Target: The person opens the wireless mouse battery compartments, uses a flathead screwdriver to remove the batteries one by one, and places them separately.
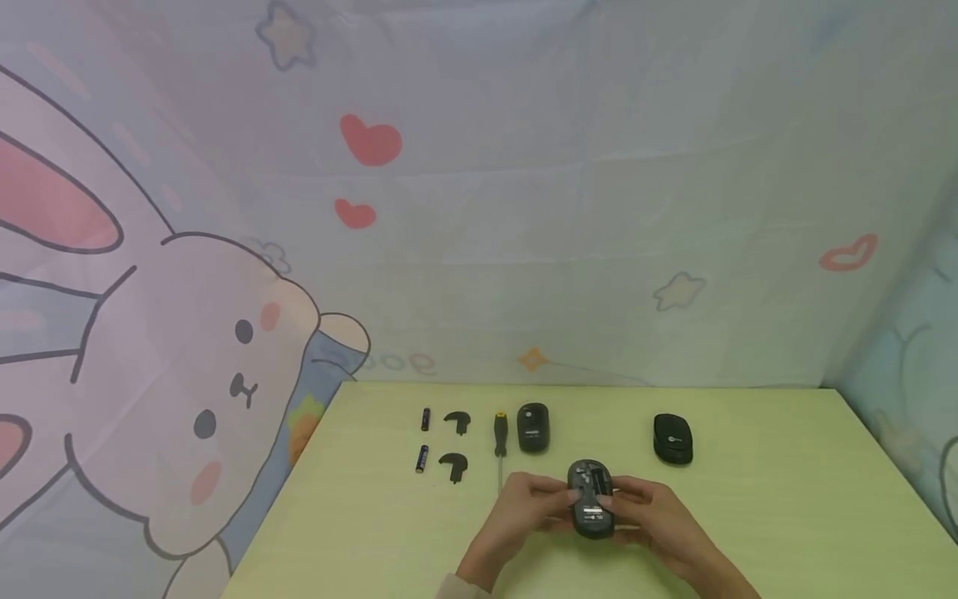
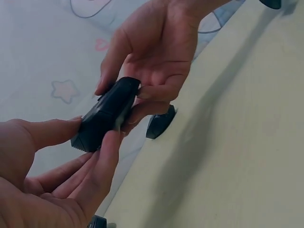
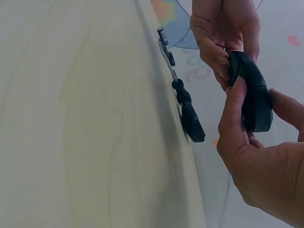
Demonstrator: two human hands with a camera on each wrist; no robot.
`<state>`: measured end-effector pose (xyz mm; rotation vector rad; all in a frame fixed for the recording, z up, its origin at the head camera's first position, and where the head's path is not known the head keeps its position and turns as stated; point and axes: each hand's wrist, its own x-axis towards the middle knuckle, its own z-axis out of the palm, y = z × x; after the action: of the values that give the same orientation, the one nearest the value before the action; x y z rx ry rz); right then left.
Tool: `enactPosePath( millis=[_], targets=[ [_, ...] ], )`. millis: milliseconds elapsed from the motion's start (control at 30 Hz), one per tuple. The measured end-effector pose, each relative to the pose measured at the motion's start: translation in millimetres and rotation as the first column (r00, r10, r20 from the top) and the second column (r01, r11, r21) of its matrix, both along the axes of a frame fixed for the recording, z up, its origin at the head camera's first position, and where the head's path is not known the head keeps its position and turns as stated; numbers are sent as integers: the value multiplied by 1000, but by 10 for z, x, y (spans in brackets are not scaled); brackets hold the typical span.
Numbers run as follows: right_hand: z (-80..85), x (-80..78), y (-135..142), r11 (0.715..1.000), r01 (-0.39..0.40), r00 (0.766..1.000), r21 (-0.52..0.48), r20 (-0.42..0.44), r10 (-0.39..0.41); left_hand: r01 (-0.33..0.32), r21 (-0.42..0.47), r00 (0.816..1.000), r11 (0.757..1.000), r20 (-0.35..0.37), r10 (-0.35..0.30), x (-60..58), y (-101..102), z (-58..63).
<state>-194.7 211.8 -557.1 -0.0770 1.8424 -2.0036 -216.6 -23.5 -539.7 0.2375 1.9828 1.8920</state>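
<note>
Both hands hold a black computer mouse (image 1: 592, 520) above the near part of the table, its underside facing up. An uncovered battery slot (image 1: 598, 480) and a white label (image 1: 593, 511) show on that underside. My left hand (image 1: 518, 514) grips the mouse's left side, thumb on top and fingers curled beneath. On the other side my right hand (image 1: 660, 520) grips it likewise, its thumb lying on the underside near the slot. Both wrist views show the mouse edge-on, pinched between the thumbs and fingers of the two hands.
A screwdriver (image 1: 501, 434) and another mouse (image 1: 533, 428) lie beyond the left hand. Further left are two batteries, one far (image 1: 426, 419) and one nearer (image 1: 422, 458), beside two black curved pieces (image 1: 457, 422). A third mouse (image 1: 673, 438) sits back right. A printed curtain (image 1: 599, 208) hangs behind the table.
</note>
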Motion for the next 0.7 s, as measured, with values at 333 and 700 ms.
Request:
enactPosePath(
  millis=[333, 700],
  targets=[
    [-2, -87, 132, 997, 78, 996, 6, -38, -77, 13, -84, 999, 996, -50, -17, -210, 140, 53],
    [96, -294, 227, 988, 144, 985, 53, -105, -137, 0, -274, 990, 962, -134, -38, -530, 255, 115]
  ],
)
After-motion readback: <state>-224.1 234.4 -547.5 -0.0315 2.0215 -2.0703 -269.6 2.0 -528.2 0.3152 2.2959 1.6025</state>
